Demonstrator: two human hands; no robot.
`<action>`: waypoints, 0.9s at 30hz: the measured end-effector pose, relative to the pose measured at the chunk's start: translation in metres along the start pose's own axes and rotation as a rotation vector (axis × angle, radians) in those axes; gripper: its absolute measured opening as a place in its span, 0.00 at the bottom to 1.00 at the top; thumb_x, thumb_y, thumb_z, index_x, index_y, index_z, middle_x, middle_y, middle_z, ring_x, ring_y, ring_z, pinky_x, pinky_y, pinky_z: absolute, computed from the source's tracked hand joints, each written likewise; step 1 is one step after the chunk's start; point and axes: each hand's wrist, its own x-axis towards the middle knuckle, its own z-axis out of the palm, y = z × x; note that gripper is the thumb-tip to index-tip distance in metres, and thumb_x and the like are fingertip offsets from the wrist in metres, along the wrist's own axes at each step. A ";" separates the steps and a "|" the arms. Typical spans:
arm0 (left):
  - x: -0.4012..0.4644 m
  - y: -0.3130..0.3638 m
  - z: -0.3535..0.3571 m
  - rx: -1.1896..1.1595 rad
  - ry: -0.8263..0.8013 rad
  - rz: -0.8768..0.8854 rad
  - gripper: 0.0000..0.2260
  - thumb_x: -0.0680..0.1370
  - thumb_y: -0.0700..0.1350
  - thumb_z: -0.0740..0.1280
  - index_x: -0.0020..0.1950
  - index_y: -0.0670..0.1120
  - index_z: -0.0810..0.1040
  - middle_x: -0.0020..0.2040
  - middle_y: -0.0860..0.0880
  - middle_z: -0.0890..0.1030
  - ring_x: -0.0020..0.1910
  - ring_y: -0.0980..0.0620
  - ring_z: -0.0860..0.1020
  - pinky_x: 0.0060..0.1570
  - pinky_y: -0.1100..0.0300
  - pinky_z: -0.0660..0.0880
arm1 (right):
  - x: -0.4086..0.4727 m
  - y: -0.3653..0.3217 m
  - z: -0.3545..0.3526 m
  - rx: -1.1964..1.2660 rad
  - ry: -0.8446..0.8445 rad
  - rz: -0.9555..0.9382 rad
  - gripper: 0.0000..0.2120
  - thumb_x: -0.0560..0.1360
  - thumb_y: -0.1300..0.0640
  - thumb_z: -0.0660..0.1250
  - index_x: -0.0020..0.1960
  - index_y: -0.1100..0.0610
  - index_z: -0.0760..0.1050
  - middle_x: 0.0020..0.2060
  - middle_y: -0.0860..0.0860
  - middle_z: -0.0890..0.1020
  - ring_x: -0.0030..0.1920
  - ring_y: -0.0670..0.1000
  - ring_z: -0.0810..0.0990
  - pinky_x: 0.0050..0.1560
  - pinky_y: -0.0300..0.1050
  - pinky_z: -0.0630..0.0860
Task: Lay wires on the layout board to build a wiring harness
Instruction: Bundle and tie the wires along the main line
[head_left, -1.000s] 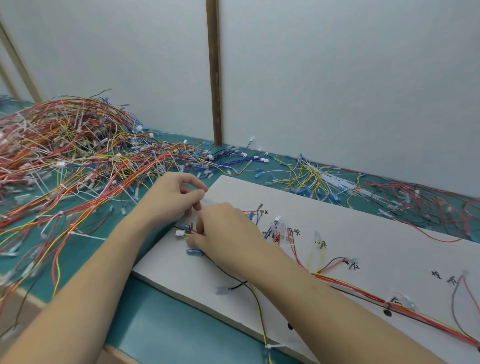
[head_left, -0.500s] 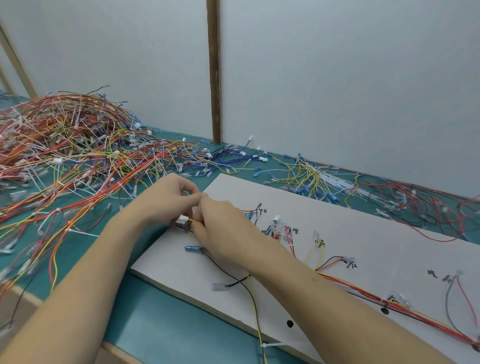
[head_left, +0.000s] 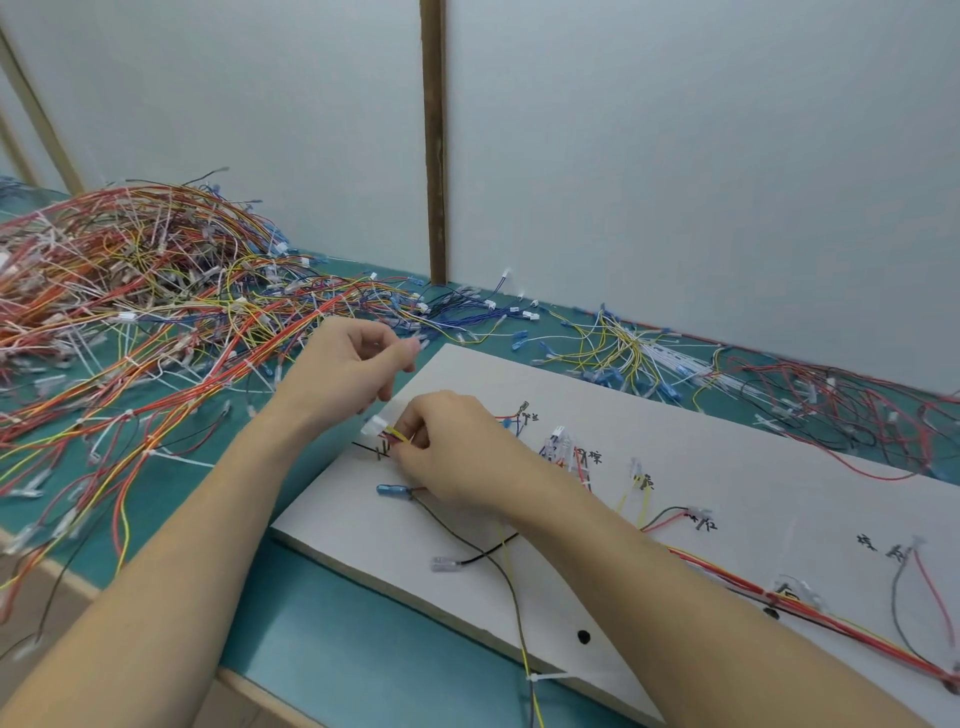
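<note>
R hand (head_left: 457, 457) pinches thin yellow/red wires (head_left: 399, 435) w/ boxy white connector (head_left: 375, 426).

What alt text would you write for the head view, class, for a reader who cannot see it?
The right hand pinches wires behind a white connector at the left end of a white board, while the left hand hovers just above it, fingers curled. A big tangle of loose wires covers the green bench behind.

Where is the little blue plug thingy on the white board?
In the head view, the blue terminal lies on the white board near its left end, just below the right hand, in front of the white connector.
</note>
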 end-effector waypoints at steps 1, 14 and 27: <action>0.000 0.000 0.001 0.030 0.029 0.031 0.14 0.80 0.51 0.70 0.36 0.48 0.83 0.26 0.47 0.79 0.23 0.54 0.72 0.25 0.65 0.68 | -0.001 0.000 -0.003 0.018 -0.040 -0.003 0.07 0.79 0.59 0.67 0.50 0.61 0.83 0.43 0.58 0.86 0.47 0.59 0.82 0.47 0.50 0.78; -0.011 0.045 -0.011 0.288 -0.056 0.173 0.12 0.80 0.52 0.71 0.38 0.50 0.83 0.29 0.51 0.82 0.26 0.59 0.74 0.28 0.69 0.68 | -0.004 -0.014 -0.020 -0.313 -0.312 -0.056 0.10 0.74 0.55 0.74 0.53 0.59 0.84 0.47 0.56 0.85 0.47 0.57 0.82 0.45 0.48 0.81; -0.128 0.031 0.012 0.151 0.318 -0.010 0.05 0.78 0.52 0.73 0.44 0.53 0.81 0.37 0.55 0.81 0.32 0.55 0.76 0.31 0.66 0.70 | -0.011 0.013 -0.027 0.159 -0.155 -0.007 0.05 0.76 0.58 0.74 0.51 0.58 0.84 0.43 0.56 0.87 0.40 0.53 0.83 0.49 0.56 0.82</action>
